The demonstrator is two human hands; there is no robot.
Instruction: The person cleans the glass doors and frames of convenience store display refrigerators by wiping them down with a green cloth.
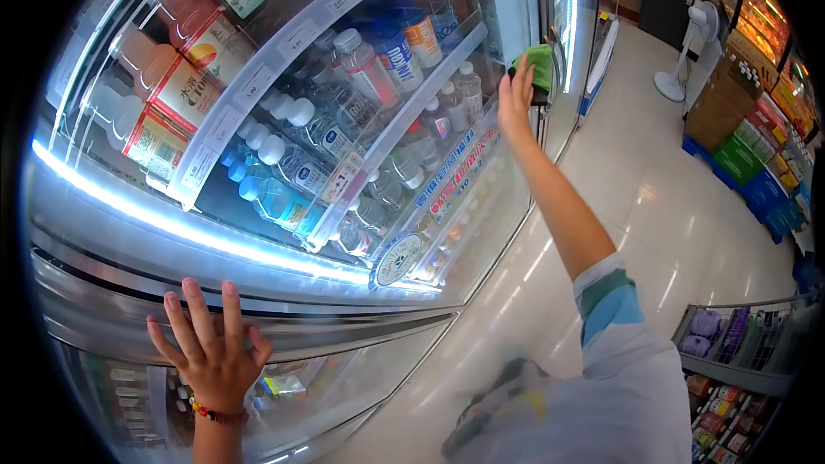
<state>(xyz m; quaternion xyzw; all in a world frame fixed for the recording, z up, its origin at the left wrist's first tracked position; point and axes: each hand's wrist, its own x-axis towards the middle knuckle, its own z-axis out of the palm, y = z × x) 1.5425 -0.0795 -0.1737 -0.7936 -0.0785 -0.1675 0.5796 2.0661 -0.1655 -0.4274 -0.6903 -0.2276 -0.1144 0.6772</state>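
Observation:
My right hand (pixel 516 105) is at the far edge of a glass drinks-fridge door (pixel 503 0), pressing a bright green cloth (pixel 539 67) against the frame by the dark handle (pixel 554 56). Its fingers point up along the cloth, and part of its palm is hidden. Spread wide, my left hand (pixel 210 345) rests with fingers apart near the silver metal band (pixel 318 332) of the fridge. It holds nothing, and a beaded bracelet (pixel 217 414) circles the wrist. Behind the glass, bottled drinks (pixel 305 163) stand on shelves with price strips (pixel 249 86).
A lit strip (pixel 172 225) runs along the fridge's lower edge. On the right, a shiny tiled floor (pixel 636 206) leads to a white fan (pixel 693 43) and stacked cartons (pixel 730 90). A wire rack (pixel 739 352) with purple packs stands at lower right.

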